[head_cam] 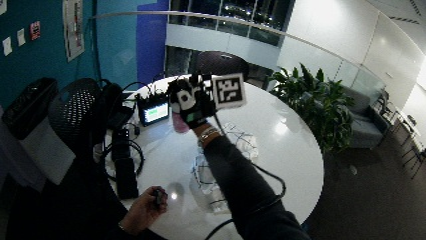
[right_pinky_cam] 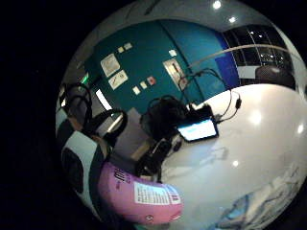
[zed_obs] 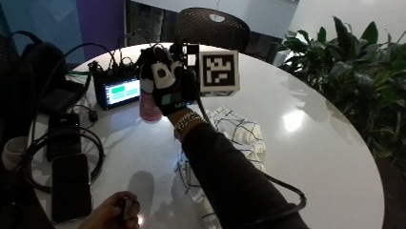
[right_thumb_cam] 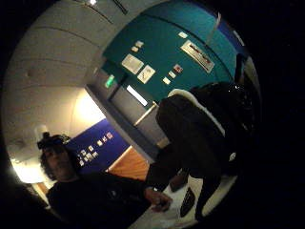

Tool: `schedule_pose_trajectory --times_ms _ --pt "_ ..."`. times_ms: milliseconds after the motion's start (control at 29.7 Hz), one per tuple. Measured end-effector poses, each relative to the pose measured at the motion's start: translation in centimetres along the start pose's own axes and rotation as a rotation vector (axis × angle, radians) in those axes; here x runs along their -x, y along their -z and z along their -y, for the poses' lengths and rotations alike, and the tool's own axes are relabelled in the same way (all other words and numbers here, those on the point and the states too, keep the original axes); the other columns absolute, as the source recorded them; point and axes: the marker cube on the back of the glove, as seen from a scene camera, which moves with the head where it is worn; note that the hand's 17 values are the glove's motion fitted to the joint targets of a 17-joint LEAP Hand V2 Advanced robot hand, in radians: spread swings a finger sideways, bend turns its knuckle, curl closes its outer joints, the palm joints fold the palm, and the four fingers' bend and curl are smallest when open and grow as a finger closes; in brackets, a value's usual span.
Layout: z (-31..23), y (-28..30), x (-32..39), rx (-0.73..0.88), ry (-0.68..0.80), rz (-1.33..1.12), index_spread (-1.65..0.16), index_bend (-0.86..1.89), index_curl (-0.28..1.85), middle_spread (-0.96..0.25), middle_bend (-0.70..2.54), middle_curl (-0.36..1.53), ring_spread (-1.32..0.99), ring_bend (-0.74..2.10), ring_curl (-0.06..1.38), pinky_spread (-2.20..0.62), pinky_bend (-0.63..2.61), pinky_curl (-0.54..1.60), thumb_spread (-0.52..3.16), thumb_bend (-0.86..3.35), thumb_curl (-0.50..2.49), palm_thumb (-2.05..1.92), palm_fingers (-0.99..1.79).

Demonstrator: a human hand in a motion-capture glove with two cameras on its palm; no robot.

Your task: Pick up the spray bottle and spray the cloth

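Gloved right hand raised above table, grip closed, arm extended.

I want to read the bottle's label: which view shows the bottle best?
The little-finger palm view: the pink bottle fills its edge, label facing. Both outside views show only a pink sliver behind the right hand. The thumb view shows none.
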Motion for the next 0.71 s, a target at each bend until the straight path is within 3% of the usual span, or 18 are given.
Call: schedule_pose_trajectory --times_ms 135,303,707 --pt "-2.3 -1.0 -2.5 -0.127 -0.111 0.021 -0.24 0.36 0.57 -0.18 0.75 0.54 -0.14 0.71 0.44 -0.31 0.45 0.39 1.36 -0.01 0.16 0.44 1.42" --pt "-4.1 -0.8 -4.5 -0.162 -0.179 -0.057 -0.24 0.36 0.57 -0.18 0.75 0.54 -0.14 0.71 0.44 -0.31 0.45 0.39 1.36 -0.01 0.16 0.44 1.42" --pt "-3.5 -0.4 -4.8 -0.151 -0.164 -0.123 -0.24 0.35 0.57 -0.18 0.74 0.53 -0.14 0.71 0.44 -0.3 0.45 0.39 1.37 -0.01 0.16 0.43 1.41"
